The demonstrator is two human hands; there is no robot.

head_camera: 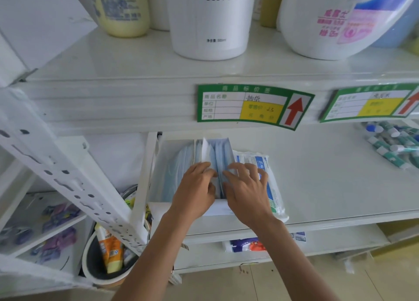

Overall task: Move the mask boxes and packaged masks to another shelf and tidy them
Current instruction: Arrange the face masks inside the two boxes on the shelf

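Observation:
Two open white mask boxes stand side by side at the left end of the middle shelf (317, 187). The left box (169, 164) holds a stack of pale blue masks. The right box (217, 151) is also full of blue masks, with a white flap sticking up. My left hand (195, 187) and my right hand (246, 192) both rest on top of the right box, fingers spread and pressing on its masks and edges. A clear pack of masks (267, 178) with blue print lies flat against that box's right side, partly under my right hand.
Lotion and detergent bottles (210, 21) fill the upper shelf, which carries green price labels (251, 105). Small tubes (392, 144) lie at the middle shelf's far right. A perforated white upright (68, 176) slants at left, with a black bin (108, 262) on the floor below.

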